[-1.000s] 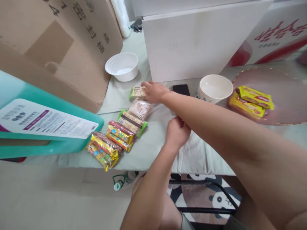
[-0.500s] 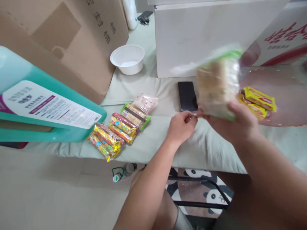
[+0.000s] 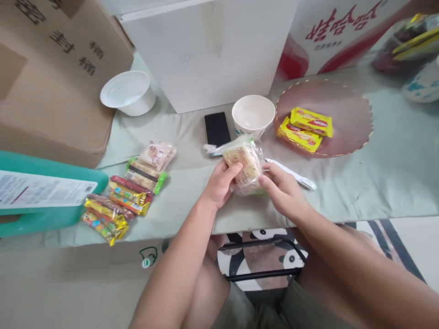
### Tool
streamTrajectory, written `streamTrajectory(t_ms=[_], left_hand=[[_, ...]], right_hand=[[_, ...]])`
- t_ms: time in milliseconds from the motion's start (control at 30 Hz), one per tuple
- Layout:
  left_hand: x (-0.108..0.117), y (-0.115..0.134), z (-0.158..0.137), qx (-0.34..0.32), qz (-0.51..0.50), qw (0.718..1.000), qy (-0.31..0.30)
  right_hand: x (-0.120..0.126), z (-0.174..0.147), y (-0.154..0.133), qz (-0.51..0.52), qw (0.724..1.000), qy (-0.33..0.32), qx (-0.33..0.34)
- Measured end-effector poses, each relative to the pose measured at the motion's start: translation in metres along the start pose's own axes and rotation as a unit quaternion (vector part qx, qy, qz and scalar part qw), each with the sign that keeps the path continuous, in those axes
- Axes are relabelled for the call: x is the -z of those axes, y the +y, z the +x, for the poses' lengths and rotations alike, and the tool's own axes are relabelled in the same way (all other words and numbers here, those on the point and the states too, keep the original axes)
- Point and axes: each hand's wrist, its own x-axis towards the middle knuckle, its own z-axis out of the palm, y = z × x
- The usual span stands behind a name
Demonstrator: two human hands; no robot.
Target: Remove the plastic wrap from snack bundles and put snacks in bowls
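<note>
Pale cloth (image 3: pixel 360 192) spreads around a paper bowl (image 3: pixel 254 112). On my side of the bowl, my left hand (image 3: pixel 220 183) and right hand (image 3: pixel 284 191) hold a wrapped snack (image 3: pixel 248 164) between them, thumbs and fingers closed on it. Left of the bowl lies a phone (image 3: pixel 217 130); right of it, a pink plate (image 3: pixel 350 123) holds yellow packets (image 3: pixel 312 121).

Two bare arms (image 3: pixel 176 258) reach in over the front edge of the counter (image 3: pixel 360 198), slanting toward each other. The left hand (image 3: pixel 219 185) has its thumb on top, with its other fingers mostly hidden. The right hand (image 3: pixel 286 192) is near it, thumb pointing in, fingers (image 3: pixel 276 172) curled.
</note>
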Motion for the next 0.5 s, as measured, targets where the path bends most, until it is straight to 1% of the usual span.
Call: streamTrajectory(t_ms=[33,100,167,233,300,367,433,467,500], left_hand=[[-0.002,0.000,0.001,0.005,0.008,1.000,-0.002],[-0.004,-0.001,0.003,0.029,0.043,0.999,-0.014],[-0.006,-0.003,0.005,0.053,0.093,0.994,-0.033],[-0.008,-0.005,0.006,0.066,0.143,0.986,-0.056],[-0.010,-0.008,0.006,0.084,0.177,0.977,-0.085],[-0.011,-0.011,0.005,0.122,0.183,0.970,-0.100],[-0.010,-0.012,0.003,0.160,0.166,0.968,-0.096],[-0.009,-0.012,0.001,0.169,0.157,0.968,-0.096],[-0.009,-0.011,-0.001,0.158,0.157,0.970,-0.100]], right_hand=[[0.005,-0.001,0.001,-0.030,0.999,0.036,0.028],[0.013,-0.002,0.002,-0.051,0.991,0.094,0.082],[0.020,0.000,0.002,-0.059,0.985,0.108,0.125],[0.026,0.004,0.002,-0.059,0.983,0.091,0.150],[0.032,0.008,0.002,-0.064,0.982,0.077,0.162],[0.035,0.011,0.002,-0.081,0.981,0.076,0.160],[0.037,0.014,0.003,-0.096,0.980,0.092,0.151],[0.037,0.016,0.003,-0.098,0.979,0.104,0.149],[0.036,0.017,0.004,-0.095,0.977,0.119,0.148]])
